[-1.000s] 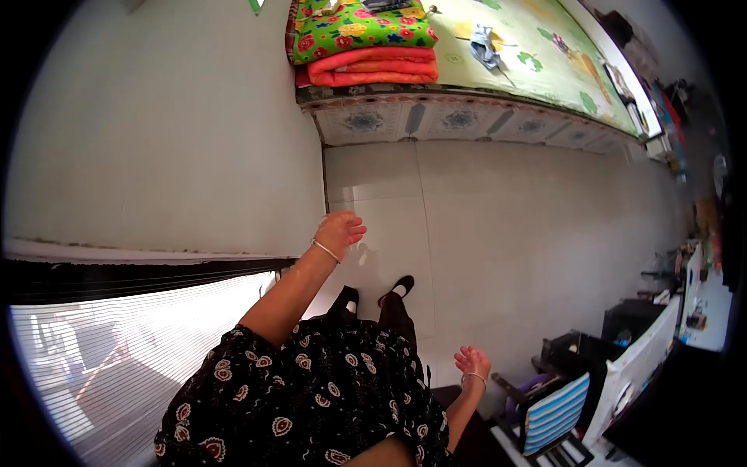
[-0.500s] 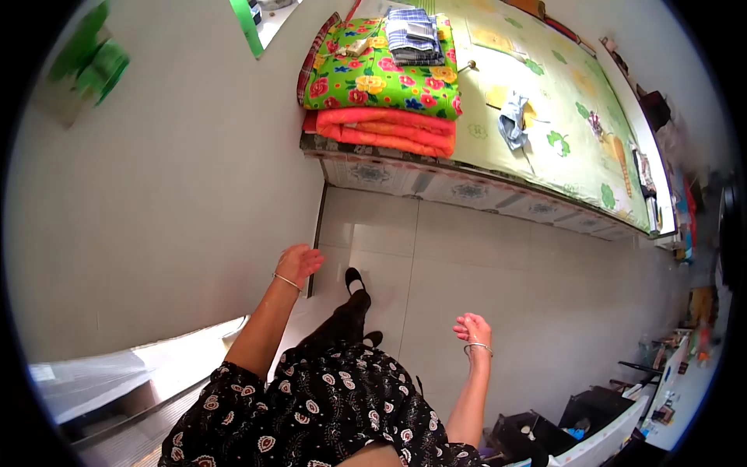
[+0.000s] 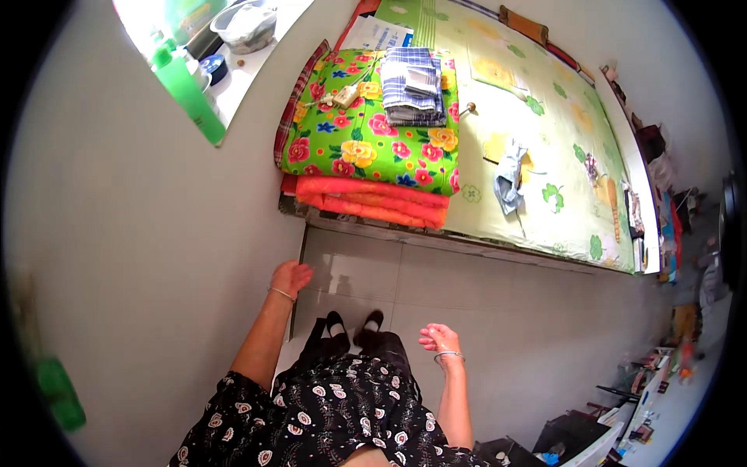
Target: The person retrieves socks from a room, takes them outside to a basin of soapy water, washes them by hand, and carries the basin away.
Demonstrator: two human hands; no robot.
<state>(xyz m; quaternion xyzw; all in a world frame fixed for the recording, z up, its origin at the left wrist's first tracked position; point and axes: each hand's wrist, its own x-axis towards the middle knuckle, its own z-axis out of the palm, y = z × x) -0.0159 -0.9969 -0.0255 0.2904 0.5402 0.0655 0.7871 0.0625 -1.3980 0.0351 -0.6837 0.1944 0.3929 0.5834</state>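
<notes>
My left hand [image 3: 291,278] hangs beside the wall, its fingers loosely extended, with nothing in it. Over the floor, my right hand [image 3: 440,338] also holds nothing visible; its fingers are slightly bent and apart. A bangle shows on each wrist. Ahead of both hands is a bed edge with a folded orange quilt [image 3: 369,201]. On that lies a green flowered quilt [image 3: 358,152], which carries folded blue checked cloth [image 3: 414,109] and a pale power strip with a cord [image 3: 345,96]. Neither hand touches these.
The bed [image 3: 482,210] holds a crumpled grey-blue garment [image 3: 510,179] and a wooden-looking massager [image 3: 612,206]. At upper left, a windowsill [image 3: 253,66] bears a green bottle [image 3: 187,93] and a plastic tub [image 3: 245,27]. Black bins [image 3: 572,436] stand at lower right.
The view has moved closer to the bed, and more of the windowsill shows. My feet are now side by side. Both hands stay free of objects.
</notes>
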